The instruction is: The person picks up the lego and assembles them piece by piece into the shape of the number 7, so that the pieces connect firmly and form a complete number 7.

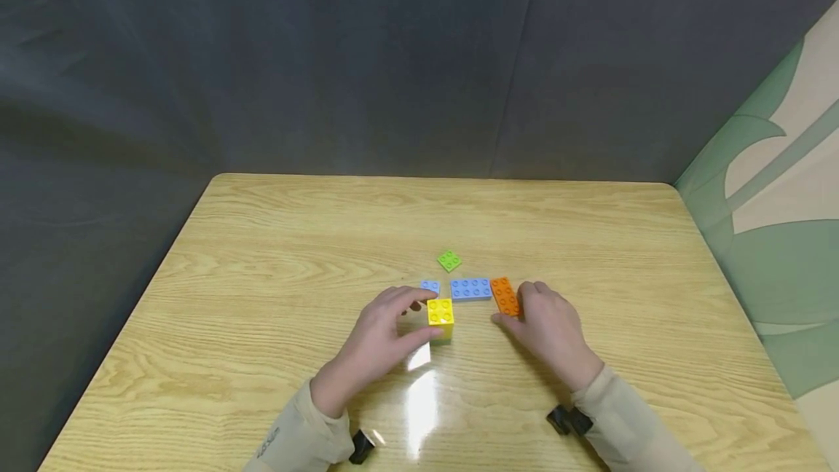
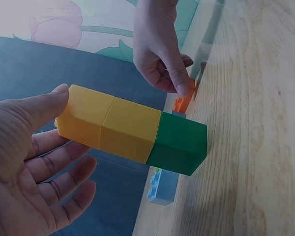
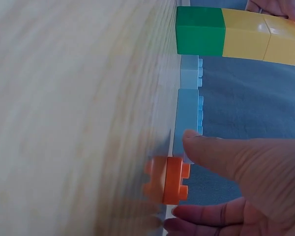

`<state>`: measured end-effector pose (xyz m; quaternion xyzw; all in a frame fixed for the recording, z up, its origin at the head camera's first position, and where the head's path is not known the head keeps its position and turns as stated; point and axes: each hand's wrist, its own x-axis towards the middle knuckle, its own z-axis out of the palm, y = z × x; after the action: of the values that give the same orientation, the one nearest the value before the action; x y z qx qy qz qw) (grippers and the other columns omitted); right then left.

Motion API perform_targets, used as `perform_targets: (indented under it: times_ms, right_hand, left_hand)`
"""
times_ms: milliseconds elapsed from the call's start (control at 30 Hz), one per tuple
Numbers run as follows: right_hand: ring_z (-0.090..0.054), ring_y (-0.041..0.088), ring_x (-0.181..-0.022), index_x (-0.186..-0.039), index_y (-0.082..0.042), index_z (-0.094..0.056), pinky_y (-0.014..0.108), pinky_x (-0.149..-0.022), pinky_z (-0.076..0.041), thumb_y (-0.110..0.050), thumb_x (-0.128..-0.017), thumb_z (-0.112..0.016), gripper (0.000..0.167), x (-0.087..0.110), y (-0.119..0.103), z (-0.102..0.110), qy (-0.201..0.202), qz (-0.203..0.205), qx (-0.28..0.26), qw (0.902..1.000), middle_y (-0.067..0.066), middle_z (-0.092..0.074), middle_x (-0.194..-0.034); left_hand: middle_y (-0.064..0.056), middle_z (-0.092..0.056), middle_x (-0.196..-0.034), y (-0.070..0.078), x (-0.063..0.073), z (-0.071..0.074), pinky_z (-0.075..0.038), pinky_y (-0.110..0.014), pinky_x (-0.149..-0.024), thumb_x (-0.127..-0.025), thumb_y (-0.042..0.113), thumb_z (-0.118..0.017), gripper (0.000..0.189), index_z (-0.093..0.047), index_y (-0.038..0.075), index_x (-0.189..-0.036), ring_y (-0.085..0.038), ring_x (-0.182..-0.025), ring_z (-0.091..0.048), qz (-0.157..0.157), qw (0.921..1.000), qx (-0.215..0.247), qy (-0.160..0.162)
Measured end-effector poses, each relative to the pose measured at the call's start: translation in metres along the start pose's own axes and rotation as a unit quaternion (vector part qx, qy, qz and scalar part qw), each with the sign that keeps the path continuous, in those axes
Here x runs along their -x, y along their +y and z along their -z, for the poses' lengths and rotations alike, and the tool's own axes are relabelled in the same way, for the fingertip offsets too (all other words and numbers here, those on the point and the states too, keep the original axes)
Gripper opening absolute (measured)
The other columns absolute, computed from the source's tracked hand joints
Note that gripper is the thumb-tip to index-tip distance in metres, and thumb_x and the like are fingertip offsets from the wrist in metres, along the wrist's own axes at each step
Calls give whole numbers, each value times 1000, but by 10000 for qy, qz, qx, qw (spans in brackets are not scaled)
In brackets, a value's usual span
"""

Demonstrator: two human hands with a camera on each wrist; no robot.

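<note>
My left hand holds a stack of two yellow bricks on a green brick. Its thumb and index finger pinch the top yellow brick, while the other fingers spread loosely below in the left wrist view. The green brick is lowest, close over the table. My right hand is at an orange brick lying studs up. The right thumb and fingertips stand either side of this brick, with slim gaps in the right wrist view. A long blue brick lies left of the orange one, their ends nearly meeting.
A small light-blue brick lies just beyond the stack, partly covered by the left hand. Farther back is a flat lime-green brick. The wooden table ends at a dark curtain; a patterned cloth hangs at the right.
</note>
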<state>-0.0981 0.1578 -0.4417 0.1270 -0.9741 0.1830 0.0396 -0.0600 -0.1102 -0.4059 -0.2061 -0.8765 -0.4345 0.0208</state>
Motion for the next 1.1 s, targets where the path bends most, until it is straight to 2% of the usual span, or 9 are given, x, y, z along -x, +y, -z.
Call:
perform_targets:
  times_ms: [433, 667, 867, 1100]
  right_hand:
    - [-41, 18, -53, -78, -1, -55, 28, -44, -34, -33, -76, -84, 43, -2, 2, -2, -190, -190, 103, 9996, 5, -45, -67]
    - [-42, 19, -54, -79, 1, -56, 29, -44, -34, -27, -78, -80, 36, -3, 2, 1, -287, -333, 134, 9989, 6, -46, -67]
    - [-43, 19, -55, -83, 3, -59, 29, -45, -36, -20, -79, -74, 28, 0, 6, 5, -276, -477, -132, 9984, 6, -48, -67]
    - [-48, 18, -59, -94, 6, -63, 30, -51, -43, -20, -80, -74, 32, 4, 11, 15, -121, -472, -450, 9978, 8, -59, -76]
  left_hand:
    - [10, -66, -110, 0, -1, 1, -52, -40, -82, -83, 26, -79, 43, -65, 19, -122, -17, -97, -60, -202, 9996, 153, 103]
    - [11, -66, -109, 0, -1, 1, -52, -39, -83, -83, 26, -78, 41, -65, 17, -121, -19, -97, -60, -154, 9995, 276, 66]
    - [11, -66, -107, 1, -3, 2, -52, -37, -83, -81, 23, -80, 42, -66, 15, -119, -17, -98, -60, -53, 9992, 395, 12]
    - [7, -68, -105, 1, -4, 2, -53, -38, -83, -81, 20, -80, 41, -67, 11, -118, -20, -97, -61, -107, 9987, 488, -32]
